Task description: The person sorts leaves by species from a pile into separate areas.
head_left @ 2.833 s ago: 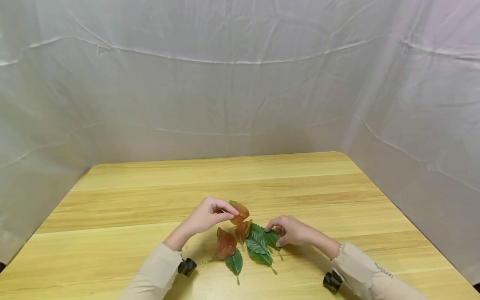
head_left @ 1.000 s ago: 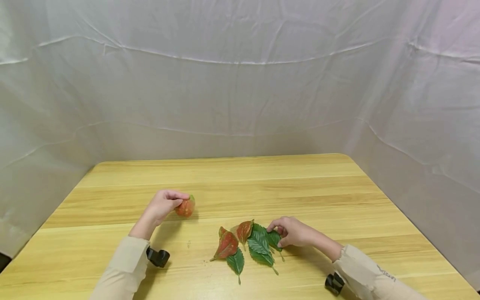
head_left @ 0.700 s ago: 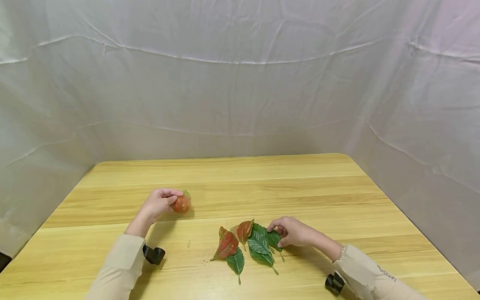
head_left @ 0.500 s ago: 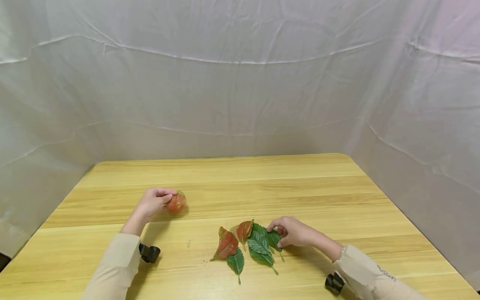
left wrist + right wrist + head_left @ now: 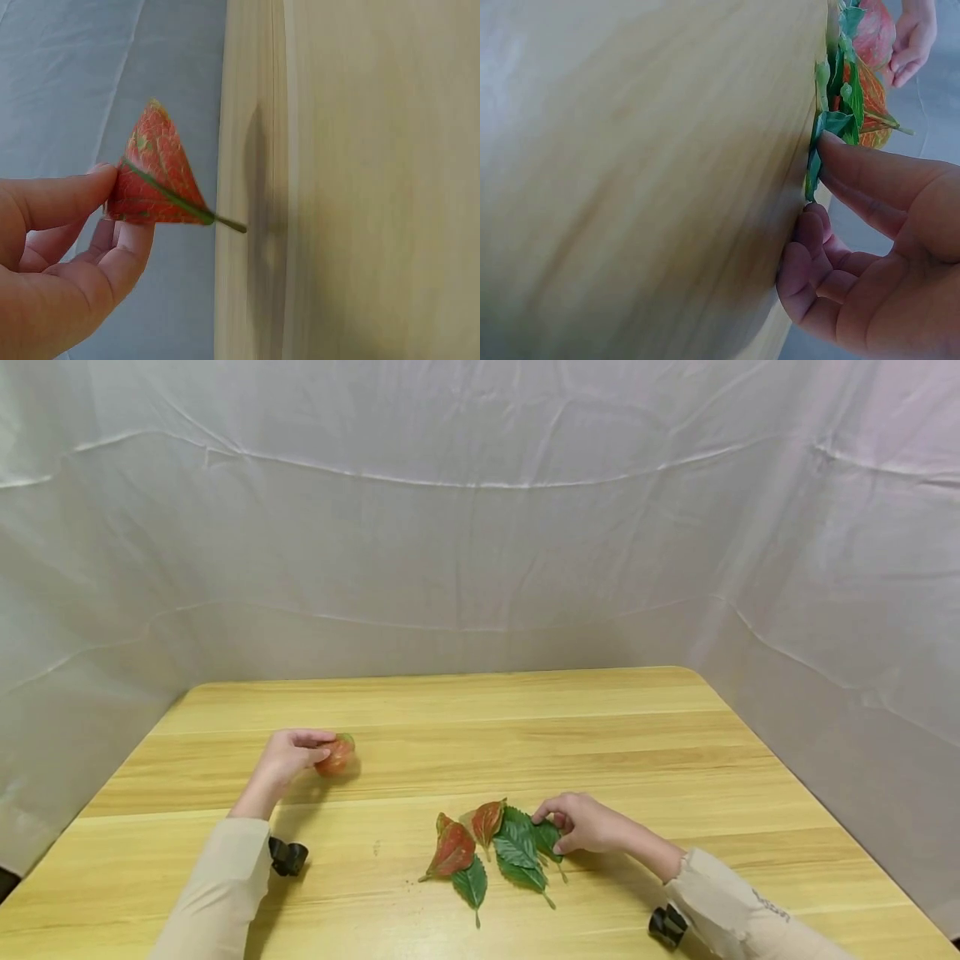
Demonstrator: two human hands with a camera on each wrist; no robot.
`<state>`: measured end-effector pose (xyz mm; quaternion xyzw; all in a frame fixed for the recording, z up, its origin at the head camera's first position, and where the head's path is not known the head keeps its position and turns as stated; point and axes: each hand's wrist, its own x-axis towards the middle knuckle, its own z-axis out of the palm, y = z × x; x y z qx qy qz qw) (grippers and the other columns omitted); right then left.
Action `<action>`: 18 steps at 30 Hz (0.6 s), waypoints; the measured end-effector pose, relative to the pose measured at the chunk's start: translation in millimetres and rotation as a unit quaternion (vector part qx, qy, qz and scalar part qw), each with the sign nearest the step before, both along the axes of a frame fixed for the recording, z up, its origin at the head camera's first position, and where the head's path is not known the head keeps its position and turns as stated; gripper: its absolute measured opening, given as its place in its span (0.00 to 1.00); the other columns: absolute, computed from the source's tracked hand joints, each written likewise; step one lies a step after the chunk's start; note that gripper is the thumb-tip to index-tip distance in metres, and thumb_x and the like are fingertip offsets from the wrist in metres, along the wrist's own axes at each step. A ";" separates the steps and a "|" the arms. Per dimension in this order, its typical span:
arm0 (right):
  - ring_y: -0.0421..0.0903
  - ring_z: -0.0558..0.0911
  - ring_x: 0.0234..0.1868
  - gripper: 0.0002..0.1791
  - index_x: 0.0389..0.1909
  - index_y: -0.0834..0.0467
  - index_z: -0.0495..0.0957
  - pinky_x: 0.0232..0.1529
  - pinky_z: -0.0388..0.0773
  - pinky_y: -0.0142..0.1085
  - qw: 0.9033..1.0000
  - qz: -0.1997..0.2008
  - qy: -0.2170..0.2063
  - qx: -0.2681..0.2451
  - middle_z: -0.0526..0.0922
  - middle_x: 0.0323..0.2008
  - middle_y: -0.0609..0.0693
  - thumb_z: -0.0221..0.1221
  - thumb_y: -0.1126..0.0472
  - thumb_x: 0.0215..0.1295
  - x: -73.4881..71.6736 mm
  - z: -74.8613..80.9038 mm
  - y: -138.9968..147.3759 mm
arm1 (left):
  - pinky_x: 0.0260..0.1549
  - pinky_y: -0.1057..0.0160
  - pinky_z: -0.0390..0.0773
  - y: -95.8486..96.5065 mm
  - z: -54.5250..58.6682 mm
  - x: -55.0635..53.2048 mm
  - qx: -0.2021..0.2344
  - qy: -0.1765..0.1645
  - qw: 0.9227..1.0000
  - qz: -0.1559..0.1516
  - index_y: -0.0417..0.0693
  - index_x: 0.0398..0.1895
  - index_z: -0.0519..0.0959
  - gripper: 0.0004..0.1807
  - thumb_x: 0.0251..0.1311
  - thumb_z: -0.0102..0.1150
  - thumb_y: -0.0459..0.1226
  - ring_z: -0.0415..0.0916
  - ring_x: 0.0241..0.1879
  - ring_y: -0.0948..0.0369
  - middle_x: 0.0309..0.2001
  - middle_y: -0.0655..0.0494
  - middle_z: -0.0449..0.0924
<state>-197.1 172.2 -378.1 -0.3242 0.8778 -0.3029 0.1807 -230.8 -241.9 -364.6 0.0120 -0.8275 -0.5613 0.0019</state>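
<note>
Two hands work over a wooden desk point(image 5: 637, 718). The left hand point(image 5: 283, 755) pinches a red leaf point(image 5: 341, 759) by its edge, stem jutting free, above the desk's left part; so light a leaf could slip or twist if the fingertips loosen. The right hand point(image 5: 588, 823) grips a green leaf point(image 5: 548, 837) at the cluster's right end. Because it lies against overlapping green leaves point(image 5: 516, 845), a tug might drag or scatter them.

The sleeves point(image 5: 213, 885) are beige, the right one bearing a dark marking point(image 5: 771, 906), with black wrist cameras point(image 5: 288, 857).
</note>
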 end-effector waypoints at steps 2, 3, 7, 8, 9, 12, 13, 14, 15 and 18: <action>0.38 0.65 0.22 0.21 0.44 0.65 0.75 0.24 0.66 0.30 1.000 0.000 0.001 0.001 0.67 0.24 0.49 0.64 0.74 0.44 -0.2 -0.3 -0.1 | 0.33 0.69 0.74 -2.7 -0.7 -2.5 -0.009 -0.002 1.000 0.011 0.23 0.48 0.71 0.16 0.55 0.53 0.24 0.72 0.36 0.63 0.45 0.35 0.75; 0.38 0.65 0.23 0.21 0.44 0.65 0.75 0.24 0.66 0.30 1.000 0.000 0.002 0.001 0.67 0.24 0.49 0.64 0.74 0.44 -0.4 -0.4 0.0 | 0.33 0.69 0.74 -3.9 -1.0 -3.7 -0.015 -0.002 1.000 0.015 0.24 0.48 0.71 0.16 0.55 0.52 0.24 0.73 0.36 0.62 0.45 0.35 0.74; 0.38 0.65 0.23 0.21 0.44 0.65 0.75 0.25 0.66 0.30 1.000 0.003 0.003 0.002 0.67 0.24 0.49 0.64 0.74 0.44 -0.9 -1.4 0.3 | 0.33 0.69 0.74 -7.9 -1.7 -7.4 -0.021 -0.013 0.999 0.023 0.24 0.50 0.69 0.18 0.56 0.52 0.24 0.72 0.41 0.56 0.50 0.31 0.70; 0.38 0.65 0.23 0.21 0.44 0.66 0.75 0.25 0.66 0.30 1.000 0.004 0.003 0.001 0.68 0.24 0.49 0.64 0.74 0.44 -0.9 -1.6 0.4 | 0.34 0.69 0.74 -8.8 -1.7 -8.2 -0.022 -0.016 0.999 0.025 0.24 0.50 0.69 0.18 0.56 0.52 0.24 0.71 0.42 0.54 0.51 0.31 0.69; 0.38 0.65 0.23 0.21 0.44 0.65 0.75 0.25 0.66 0.30 1.000 0.004 0.003 0.001 0.68 0.24 0.49 0.64 0.74 0.44 -1.1 -2.0 0.5 | 0.34 0.69 0.74 -9.7 -1.5 -8.8 -0.024 -0.018 0.999 0.025 0.24 0.51 0.69 0.18 0.56 0.52 0.24 0.71 0.43 0.53 0.51 0.30 0.68; 0.39 0.65 0.23 0.21 0.44 0.65 0.75 0.24 0.65 0.30 1.000 0.002 0.001 0.001 0.68 0.24 0.49 0.64 0.75 0.44 -1.4 -2.7 0.4 | 0.34 0.70 0.74 -13.0 -1.2 -11.6 -0.025 -0.021 0.999 0.029 0.24 0.52 0.68 0.20 0.55 0.51 0.23 0.69 0.46 0.50 0.53 0.29 0.66; 0.39 0.64 0.23 0.21 0.44 0.65 0.75 0.24 0.65 0.30 1.000 0.001 0.001 0.001 0.68 0.23 0.49 0.64 0.75 0.44 -1.5 -3.0 0.3 | 0.35 0.70 0.74 -14.3 -1.0 -12.5 -0.028 -0.021 0.999 0.031 0.25 0.53 0.67 0.20 0.55 0.51 0.23 0.68 0.47 0.50 0.53 0.29 0.65; 0.38 0.64 0.23 0.21 0.44 0.65 0.75 0.24 0.65 0.30 1.000 0.000 0.000 0.001 0.67 0.23 0.49 0.63 0.75 0.44 -1.4 -3.0 0.1 | 0.35 0.70 0.74 -15.7 -0.8 -13.4 -0.029 -0.022 0.999 0.034 0.25 0.53 0.67 0.20 0.55 0.51 0.23 0.68 0.48 0.49 0.54 0.29 0.64; 0.38 0.64 0.22 0.21 0.44 0.65 0.75 0.24 0.65 0.30 1.000 0.000 0.000 0.000 0.67 0.23 0.49 0.63 0.75 0.45 -1.5 -3.2 0.1 | 0.35 0.70 0.74 -17.1 -0.5 -14.1 -0.031 -0.022 0.999 0.037 0.25 0.54 0.67 0.20 0.56 0.50 0.23 0.67 0.49 0.48 0.54 0.30 0.64; 0.38 0.64 0.22 0.21 0.44 0.65 0.75 0.24 0.65 0.30 1.000 0.002 0.000 -0.001 0.67 0.23 0.49 0.63 0.75 0.44 -1.3 -3.0 0.0 | 0.36 0.70 0.73 -21.4 0.3 -16.0 -0.042 -0.020 0.998 0.045 0.26 0.54 0.67 0.21 0.56 0.50 0.23 0.64 0.51 0.45 0.55 0.30 0.63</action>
